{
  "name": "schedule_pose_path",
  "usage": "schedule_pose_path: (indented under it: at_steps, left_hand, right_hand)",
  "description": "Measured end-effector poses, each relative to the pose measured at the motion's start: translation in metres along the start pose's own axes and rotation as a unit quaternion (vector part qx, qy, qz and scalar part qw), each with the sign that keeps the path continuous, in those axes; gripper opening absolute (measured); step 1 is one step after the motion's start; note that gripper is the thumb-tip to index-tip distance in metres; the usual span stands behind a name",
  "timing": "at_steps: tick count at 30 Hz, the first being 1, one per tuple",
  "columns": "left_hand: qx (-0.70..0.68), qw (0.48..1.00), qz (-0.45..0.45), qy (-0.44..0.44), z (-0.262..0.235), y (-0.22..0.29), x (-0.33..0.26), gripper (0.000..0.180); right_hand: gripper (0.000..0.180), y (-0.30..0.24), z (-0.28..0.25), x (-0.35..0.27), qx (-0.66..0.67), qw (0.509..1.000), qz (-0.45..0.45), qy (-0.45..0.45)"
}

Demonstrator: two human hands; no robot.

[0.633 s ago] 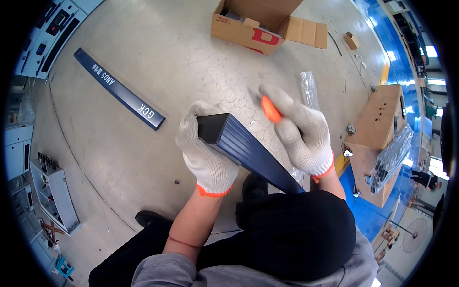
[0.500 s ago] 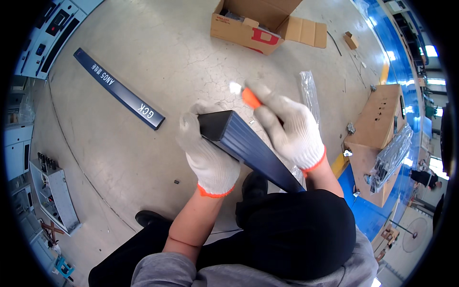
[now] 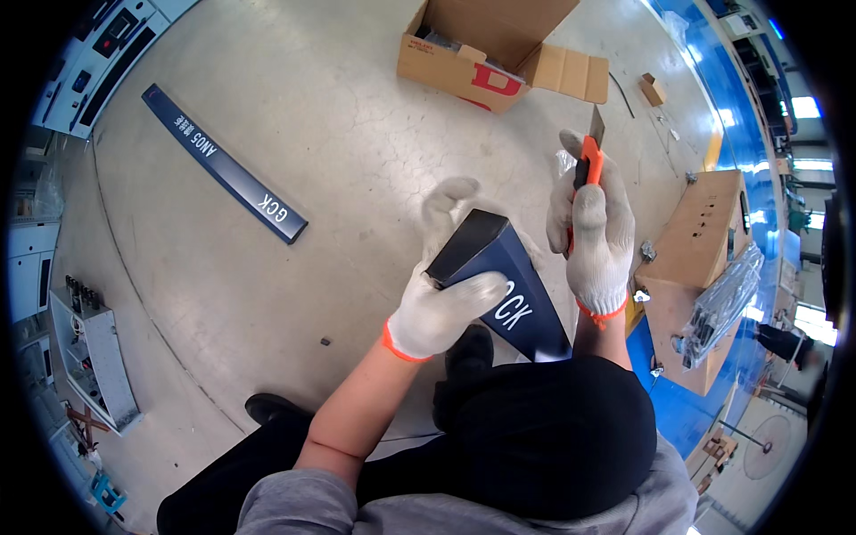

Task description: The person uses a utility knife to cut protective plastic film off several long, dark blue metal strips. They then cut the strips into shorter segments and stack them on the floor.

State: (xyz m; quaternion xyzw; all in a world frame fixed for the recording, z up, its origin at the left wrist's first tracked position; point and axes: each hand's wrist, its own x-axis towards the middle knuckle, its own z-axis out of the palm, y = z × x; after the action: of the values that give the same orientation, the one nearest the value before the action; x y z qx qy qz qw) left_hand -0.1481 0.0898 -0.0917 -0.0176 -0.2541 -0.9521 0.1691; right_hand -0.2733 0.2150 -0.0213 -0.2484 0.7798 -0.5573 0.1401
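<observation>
My left hand (image 3: pixel 446 314), in a white knit glove with an orange cuff, grips the far end of a long dark blue panel (image 3: pixel 532 314). Its thumb lies over the face, which carries white lettering; a black cap covers the tip. The panel's near end goes out of sight at my knee. To the right of it, my gloved right hand (image 3: pixel 599 245) is closed around an orange-and-black utility knife (image 3: pixel 592 162). The knife's blade is out, points away from me and stands apart from the panel.
A similar lettered panel (image 3: pixel 234 183) lies on the floor at the left. Farther off stands an open cardboard box (image 3: pixel 446 78). At the right is a brown carton (image 3: pixel 687 259) with plastic-wrapped parts (image 3: pixel 727 303) on it. A grey metal cabinet frame (image 3: pixel 116 366) is at the far left.
The panel has turned over from its ribbed side to its lettered face and shifted right with my left hand. My right hand has moved right, away from the panel, with the knife now upright.
</observation>
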Motion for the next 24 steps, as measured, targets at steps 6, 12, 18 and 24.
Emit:
schedule_pose_path:
  at_steps: [6, 12, 18, 24]
  left_hand:
    - [0.366, 0.876, 0.059, 0.308, 0.022, 0.007, 0.008, 0.072]
    - [0.077, 0.939, 0.132, 0.307, 0.006, -0.036, 0.005, 0.063]
    - [0.196, 0.938, 0.075, 0.275, 0.003, -0.057, -0.018, 0.072]
    - [0.334, 0.882, 0.119, 0.312, -0.009, -0.045, -0.005, 0.059]
  right_hand:
    - [0.052, -0.003, 0.008, -0.014, -0.073, 0.992, -0.007, -0.102]
    - [0.056, 0.052, 0.048, -0.017, -0.014, 0.996, 0.023, -0.08]
    - [0.076, 0.053, 0.053, -0.003, 0.111, 0.992, 0.041, -0.039]
    - [0.061, 0.048, 0.043, -0.02, 0.039, 0.997, -0.067, -0.028]
